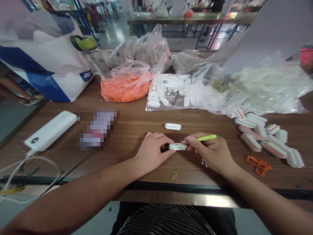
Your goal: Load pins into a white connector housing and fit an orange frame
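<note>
Pinching white part (177, 147): left hand (153, 150), nearly closed. Right hand (212, 151) curled round green tool (206, 137), tip at part, between hands. Second part (173, 126) just beyond hands; orange bag (124, 86) farther, beyond left hand.

Brown, streaked wood grain with a faint sheen is seen on the bench (137, 119). Taken from the smooth white plastic piece (177, 147) between the fingertips, glossy clear film is shown by the pouch (172, 107) at twelve o'clock, and crinkled, shiny film by the milky bag (266, 86) at two. Matt, smooth plastic is presented by the power bank (55, 129) at nine. Bright metal is seen along the edge strip (215, 200) at six, with dark, patterned cloth (156, 222) beyond. Lime-green plastic is shown on the tool handle (206, 137).
</note>
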`<action>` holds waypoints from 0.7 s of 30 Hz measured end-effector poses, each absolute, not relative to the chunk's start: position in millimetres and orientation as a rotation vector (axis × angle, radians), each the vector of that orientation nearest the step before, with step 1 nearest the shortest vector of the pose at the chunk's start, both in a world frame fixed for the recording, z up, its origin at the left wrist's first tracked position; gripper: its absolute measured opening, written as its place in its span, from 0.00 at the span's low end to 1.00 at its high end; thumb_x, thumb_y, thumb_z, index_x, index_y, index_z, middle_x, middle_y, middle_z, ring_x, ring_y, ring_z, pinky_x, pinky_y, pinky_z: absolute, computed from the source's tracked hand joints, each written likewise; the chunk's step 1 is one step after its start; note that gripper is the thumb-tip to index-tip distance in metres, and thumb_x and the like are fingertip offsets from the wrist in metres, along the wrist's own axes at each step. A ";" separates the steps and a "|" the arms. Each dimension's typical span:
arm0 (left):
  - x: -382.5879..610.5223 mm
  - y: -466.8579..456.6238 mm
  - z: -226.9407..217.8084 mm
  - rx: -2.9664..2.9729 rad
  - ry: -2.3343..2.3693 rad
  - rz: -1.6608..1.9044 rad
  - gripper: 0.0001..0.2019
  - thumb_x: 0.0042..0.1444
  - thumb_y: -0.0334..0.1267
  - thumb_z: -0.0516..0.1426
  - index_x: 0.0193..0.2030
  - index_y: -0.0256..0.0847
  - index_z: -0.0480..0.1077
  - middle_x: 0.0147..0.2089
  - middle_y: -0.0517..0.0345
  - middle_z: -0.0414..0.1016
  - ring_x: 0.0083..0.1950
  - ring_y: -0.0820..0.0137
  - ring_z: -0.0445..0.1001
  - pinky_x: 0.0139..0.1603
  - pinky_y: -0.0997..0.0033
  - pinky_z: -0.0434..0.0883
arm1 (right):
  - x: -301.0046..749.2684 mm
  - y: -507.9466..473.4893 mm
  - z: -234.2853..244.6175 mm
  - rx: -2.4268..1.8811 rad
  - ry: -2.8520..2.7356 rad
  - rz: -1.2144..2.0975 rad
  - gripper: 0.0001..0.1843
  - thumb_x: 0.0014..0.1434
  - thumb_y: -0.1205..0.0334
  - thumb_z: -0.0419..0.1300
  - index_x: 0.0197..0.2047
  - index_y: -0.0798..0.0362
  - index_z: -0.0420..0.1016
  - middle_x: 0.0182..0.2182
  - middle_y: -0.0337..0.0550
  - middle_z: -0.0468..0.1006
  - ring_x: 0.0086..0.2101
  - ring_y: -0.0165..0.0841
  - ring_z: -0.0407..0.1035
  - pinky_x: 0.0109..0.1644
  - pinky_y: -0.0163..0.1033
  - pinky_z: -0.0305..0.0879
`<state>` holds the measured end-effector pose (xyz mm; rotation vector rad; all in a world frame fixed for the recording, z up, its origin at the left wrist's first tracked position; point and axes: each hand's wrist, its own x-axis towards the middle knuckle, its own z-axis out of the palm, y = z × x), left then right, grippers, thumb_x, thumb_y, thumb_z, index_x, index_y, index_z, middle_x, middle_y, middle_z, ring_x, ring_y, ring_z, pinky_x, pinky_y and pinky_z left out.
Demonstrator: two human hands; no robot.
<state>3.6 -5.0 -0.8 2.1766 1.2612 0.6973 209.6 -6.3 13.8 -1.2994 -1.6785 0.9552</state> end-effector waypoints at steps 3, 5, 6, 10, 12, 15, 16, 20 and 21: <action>3.0 -4.9 -1.5 2.176 1.259 0.695 0.06 0.55 0.37 0.64 0.40 0.45 0.76 0.38 0.63 0.79 0.40 0.67 0.74 0.44 0.62 0.60 | 208.6 -6.0 15.3 -1.328 -1.645 0.943 0.14 0.59 0.53 0.61 0.27 0.51 0.79 0.21 0.40 0.79 0.21 0.29 0.72 0.22 0.33 0.66; 2.7 -4.8 -1.6 2.176 1.258 0.686 0.05 0.55 0.38 0.64 0.40 0.46 0.76 0.38 0.63 0.80 0.41 0.66 0.74 0.44 0.61 0.60 | 208.3 -5.8 16.4 -1.339 -1.639 0.934 0.14 0.59 0.53 0.61 0.27 0.51 0.79 0.20 0.39 0.79 0.21 0.30 0.72 0.21 0.33 0.66; 2.6 -4.7 -1.6 2.176 1.258 0.683 0.05 0.55 0.38 0.63 0.40 0.46 0.76 0.39 0.62 0.80 0.41 0.66 0.74 0.44 0.61 0.60 | 208.3 -5.8 16.8 -1.339 -1.638 0.933 0.13 0.59 0.53 0.62 0.27 0.51 0.79 0.20 0.39 0.78 0.21 0.30 0.72 0.21 0.33 0.65; 2.7 -4.3 -0.9 2.178 1.260 0.690 0.06 0.55 0.37 0.64 0.40 0.46 0.76 0.38 0.63 0.80 0.40 0.67 0.74 0.44 0.62 0.60 | 208.6 -6.2 17.5 -1.339 -1.632 0.935 0.13 0.59 0.52 0.61 0.28 0.50 0.79 0.19 0.39 0.78 0.20 0.30 0.72 0.20 0.33 0.65; 2.8 -4.2 -0.7 2.176 1.259 0.693 0.05 0.55 0.37 0.64 0.40 0.46 0.76 0.37 0.63 0.80 0.40 0.67 0.74 0.44 0.61 0.60 | 208.5 -6.4 17.3 -1.351 -1.635 0.932 0.14 0.59 0.51 0.61 0.28 0.50 0.79 0.19 0.39 0.78 0.20 0.30 0.72 0.20 0.33 0.66; 2.9 -4.3 -0.5 2.169 1.257 0.695 0.05 0.55 0.38 0.64 0.40 0.46 0.76 0.38 0.63 0.80 0.41 0.66 0.74 0.44 0.61 0.61 | 208.3 -6.5 16.4 -1.354 -1.642 0.931 0.14 0.59 0.51 0.61 0.27 0.50 0.79 0.19 0.39 0.78 0.20 0.30 0.72 0.21 0.33 0.66; 2.9 -4.3 -0.5 2.169 1.257 0.697 0.05 0.55 0.38 0.63 0.40 0.46 0.76 0.38 0.62 0.80 0.41 0.66 0.74 0.44 0.61 0.61 | 208.2 -6.5 16.0 -1.353 -1.642 0.933 0.15 0.59 0.51 0.61 0.27 0.50 0.79 0.19 0.39 0.79 0.21 0.30 0.72 0.21 0.33 0.67; 2.9 -4.5 -0.5 2.172 1.256 0.696 0.05 0.55 0.38 0.64 0.39 0.46 0.76 0.38 0.63 0.80 0.41 0.66 0.74 0.44 0.61 0.61 | 208.5 -7.0 15.5 -1.333 -1.657 0.908 0.15 0.59 0.52 0.61 0.26 0.50 0.79 0.19 0.39 0.78 0.21 0.30 0.72 0.22 0.34 0.67; 2.8 -4.6 -0.6 2.171 1.255 0.698 0.05 0.55 0.37 0.64 0.39 0.46 0.76 0.38 0.63 0.80 0.41 0.66 0.74 0.44 0.61 0.61 | 208.6 -7.2 15.7 -1.330 -1.669 0.898 0.15 0.59 0.52 0.61 0.26 0.50 0.79 0.19 0.39 0.78 0.21 0.30 0.71 0.22 0.34 0.67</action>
